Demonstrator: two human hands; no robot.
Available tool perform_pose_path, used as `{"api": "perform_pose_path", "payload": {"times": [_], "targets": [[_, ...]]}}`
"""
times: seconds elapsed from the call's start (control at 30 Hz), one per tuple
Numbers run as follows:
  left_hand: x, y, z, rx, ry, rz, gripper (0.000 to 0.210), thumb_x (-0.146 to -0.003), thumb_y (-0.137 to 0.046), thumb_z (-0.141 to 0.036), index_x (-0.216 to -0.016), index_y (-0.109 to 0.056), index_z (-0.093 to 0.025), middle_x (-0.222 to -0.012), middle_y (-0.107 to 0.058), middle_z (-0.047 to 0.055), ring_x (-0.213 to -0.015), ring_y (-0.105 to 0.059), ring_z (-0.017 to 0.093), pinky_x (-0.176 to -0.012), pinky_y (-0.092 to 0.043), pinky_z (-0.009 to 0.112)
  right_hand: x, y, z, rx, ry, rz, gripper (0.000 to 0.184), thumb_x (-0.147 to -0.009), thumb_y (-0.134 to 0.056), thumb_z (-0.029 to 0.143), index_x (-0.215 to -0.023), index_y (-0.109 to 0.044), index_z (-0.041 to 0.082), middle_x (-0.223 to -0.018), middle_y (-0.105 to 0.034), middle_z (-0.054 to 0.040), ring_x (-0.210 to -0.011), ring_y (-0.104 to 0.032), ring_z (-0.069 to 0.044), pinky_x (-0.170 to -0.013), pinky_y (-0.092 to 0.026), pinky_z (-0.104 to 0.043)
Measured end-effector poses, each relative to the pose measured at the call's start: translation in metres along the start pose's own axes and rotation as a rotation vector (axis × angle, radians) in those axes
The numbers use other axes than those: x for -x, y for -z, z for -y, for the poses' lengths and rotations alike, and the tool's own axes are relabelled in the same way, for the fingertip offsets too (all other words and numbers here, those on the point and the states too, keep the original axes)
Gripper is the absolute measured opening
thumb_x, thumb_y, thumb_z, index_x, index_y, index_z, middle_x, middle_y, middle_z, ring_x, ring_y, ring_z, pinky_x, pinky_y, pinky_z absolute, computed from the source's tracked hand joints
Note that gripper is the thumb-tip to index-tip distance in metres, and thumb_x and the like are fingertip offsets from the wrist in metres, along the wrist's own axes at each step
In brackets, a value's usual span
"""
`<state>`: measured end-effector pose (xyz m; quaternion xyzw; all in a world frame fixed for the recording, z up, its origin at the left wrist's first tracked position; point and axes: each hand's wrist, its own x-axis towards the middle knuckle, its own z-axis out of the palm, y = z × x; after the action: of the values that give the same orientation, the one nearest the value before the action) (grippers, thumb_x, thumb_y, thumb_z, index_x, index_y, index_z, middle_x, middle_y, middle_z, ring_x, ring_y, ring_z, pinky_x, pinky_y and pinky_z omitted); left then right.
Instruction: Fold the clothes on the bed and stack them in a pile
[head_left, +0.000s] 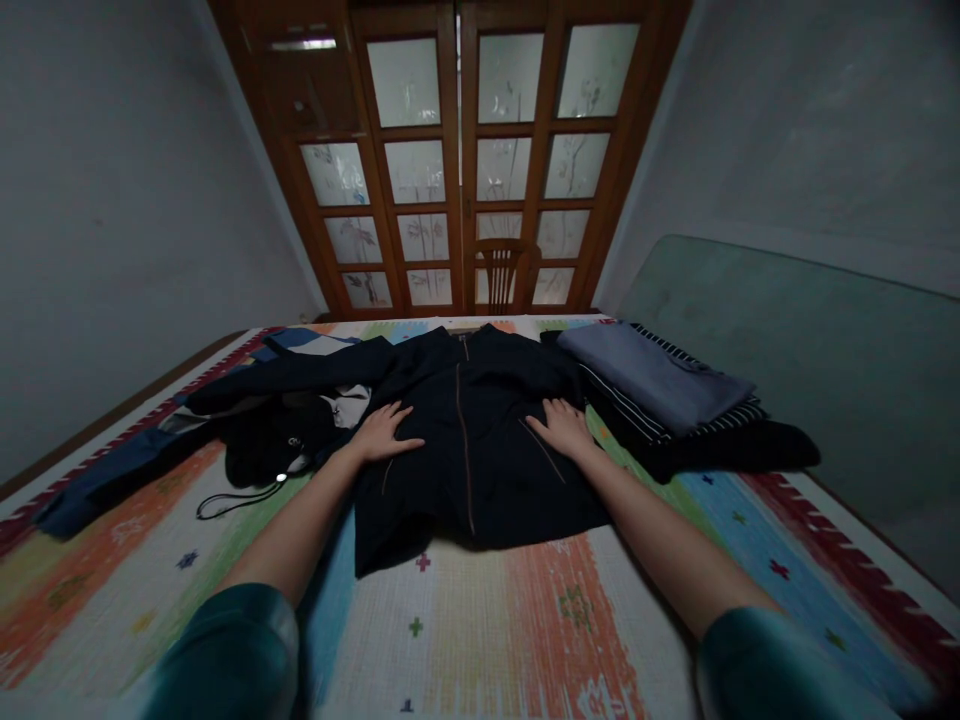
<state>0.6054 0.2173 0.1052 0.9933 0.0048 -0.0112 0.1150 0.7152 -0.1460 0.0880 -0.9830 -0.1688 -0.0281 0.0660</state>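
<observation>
A dark navy zip-up jacket (495, 440) lies front side up across the middle of the table, its zipper closed and its collar at the far end. My left hand (384, 434) rests flat on the jacket's left side, fingers spread. On the opposite side, near a slanted pocket zipper, my right hand (562, 428) lies flat with its fingers apart. One sleeve (300, 370) stretches out to the left over other clothes. The other sleeve is mostly hidden. The jacket's bottom edge is slightly lifted at the near left corner.
Left of the jacket lie a black garment with a drawstring (262, 445) and a blue garment (112, 485). A pile of folded clothes (660, 385) sits on the right. A colourful patterned cloth (465, 620) covers the table. Beyond stand a wooden chair (501, 272) and glass-paned doors.
</observation>
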Motion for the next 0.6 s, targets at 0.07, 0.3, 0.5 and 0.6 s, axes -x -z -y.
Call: {"api": "perform_pose_path", "payload": {"times": [0.07, 0.3, 0.5, 0.6], "targets": [[-0.002, 0.000, -0.001, 0.057, 0.005, -0.036, 0.077, -0.077, -0.049, -0.068, -0.135, -0.055, -0.018, -0.150, -0.042, 0.014, -0.139, -0.037, 0.030, -0.113, -0.028, 0.041, 0.010, -0.002, 0.002, -0.005, 0.051, -0.007, 0.065, -0.094, -0.036, 0.055, -0.141, -0.045, 0.010, -0.145, -0.044, -0.0200, -0.137, -0.036, -0.032, -0.107, -0.031, -0.046], [0.009, -0.001, -0.014, 0.037, 0.184, -0.538, 0.041, -0.088, -0.040, -0.041, -0.105, -0.065, -0.014, -0.109, -0.064, 0.015, -0.110, -0.057, 0.028, -0.100, -0.042, 0.039, 0.026, 0.007, -0.001, -0.111, 0.032, -0.205, 0.046, -0.091, -0.044, 0.045, -0.124, -0.059, 0.016, -0.126, -0.058, -0.0153, -0.116, -0.053, -0.029, -0.096, -0.039, -0.039], [0.014, -0.001, -0.022, -0.117, 0.295, -0.433, 0.043, -0.084, -0.046, -0.040, -0.114, -0.063, -0.014, -0.118, -0.059, 0.018, -0.115, -0.052, 0.034, -0.099, -0.041, 0.045, 0.028, 0.014, -0.004, -0.068, -0.008, -0.119, 0.048, -0.093, -0.042, 0.053, -0.112, -0.067, 0.016, -0.112, -0.064, -0.0143, -0.105, -0.058, -0.029, -0.090, -0.043, -0.038], [0.010, -0.009, -0.027, -0.138, 0.301, -0.324, 0.053, -0.087, -0.044, -0.047, -0.128, -0.056, -0.015, -0.138, -0.051, 0.019, -0.130, -0.042, 0.037, -0.106, -0.035, 0.050, 0.028, 0.010, -0.004, -0.073, 0.108, -0.046, 0.061, -0.092, -0.040, 0.060, -0.127, -0.061, 0.014, -0.136, -0.054, -0.0162, -0.126, -0.048, -0.030, -0.102, -0.038, -0.040]]}}
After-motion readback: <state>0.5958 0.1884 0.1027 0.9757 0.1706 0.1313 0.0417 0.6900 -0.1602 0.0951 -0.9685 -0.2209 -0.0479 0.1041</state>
